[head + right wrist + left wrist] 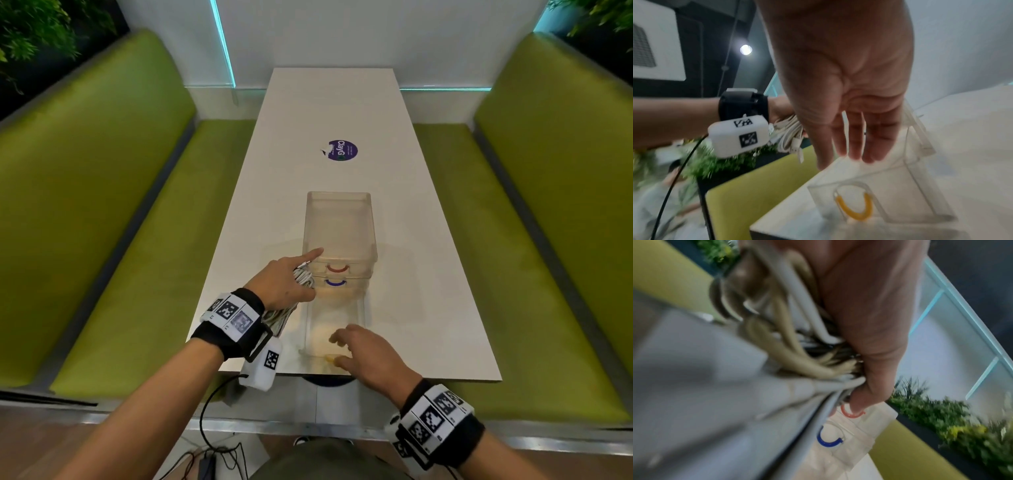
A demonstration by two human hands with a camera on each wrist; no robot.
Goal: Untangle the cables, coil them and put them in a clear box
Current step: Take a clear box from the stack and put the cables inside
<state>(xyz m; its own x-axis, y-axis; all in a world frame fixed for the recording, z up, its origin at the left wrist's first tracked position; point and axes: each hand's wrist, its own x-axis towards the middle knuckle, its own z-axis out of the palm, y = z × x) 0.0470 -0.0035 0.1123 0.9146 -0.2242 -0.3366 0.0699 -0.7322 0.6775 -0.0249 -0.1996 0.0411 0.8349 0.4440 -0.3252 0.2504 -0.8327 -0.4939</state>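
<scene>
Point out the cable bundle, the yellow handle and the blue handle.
cable bundle (789,136), right wrist view, on the white loops below the left hand.
yellow handle (856,209), right wrist view, on the curved bottom.
blue handle (828,442), left wrist view, on the lower arc.

Counter (342,113): stacked boxes (339,240) sitting mid-counter; drawer (334,329) lying before them at the near edge. Left hand (286,282), holding cables (303,277), hanging left of the boxes; right hand (368,354) hovering over the drawer. Sticker (343,150) lying behind the boxes.
</scene>
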